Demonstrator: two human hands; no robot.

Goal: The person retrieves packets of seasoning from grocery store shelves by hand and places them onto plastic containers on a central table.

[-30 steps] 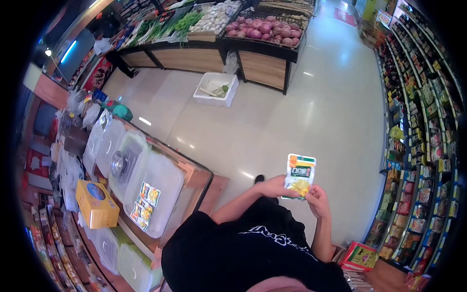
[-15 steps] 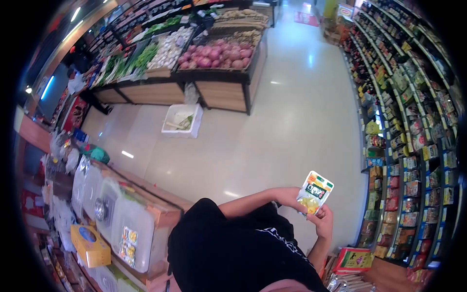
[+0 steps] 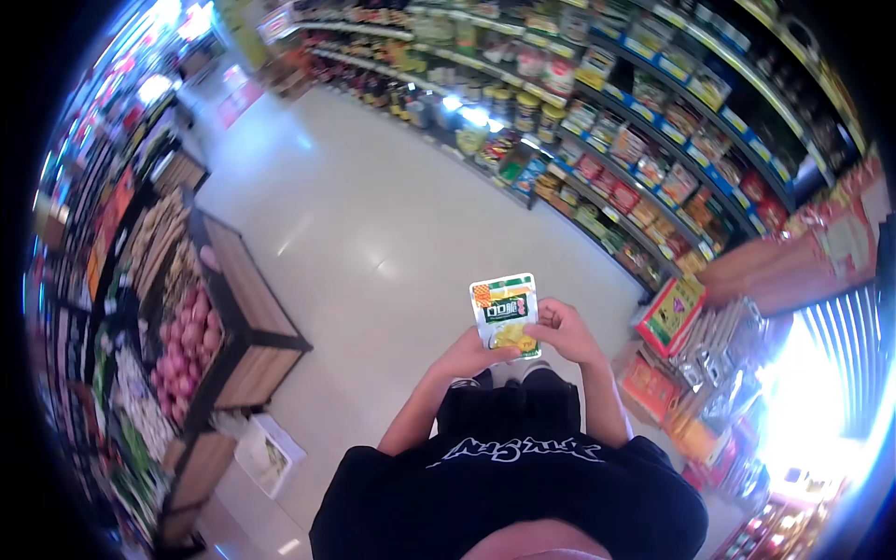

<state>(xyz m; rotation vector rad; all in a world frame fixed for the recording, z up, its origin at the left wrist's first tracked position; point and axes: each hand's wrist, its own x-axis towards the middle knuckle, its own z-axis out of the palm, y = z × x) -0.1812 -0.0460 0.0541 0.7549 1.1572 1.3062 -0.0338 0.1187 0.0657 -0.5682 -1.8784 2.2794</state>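
Note:
A small white, green and yellow food packet is held upright in front of my body, its printed front facing me. My left hand grips its lower left corner, with the thumb across the bottom edge. On the other side, my right hand pinches the lower right edge, thumb on the front. The fingers behind the packet are hidden.
Shelves of packaged goods run along the right. A produce stand with red onions is at left, a white foam box beside it. Cartons and a red-and-green box stand at my right. Pale floor lies ahead.
My view has swung to the right, so the produce stand now sits at the left and the shelves run across the top. Both hands still hold the packet, now more upright.

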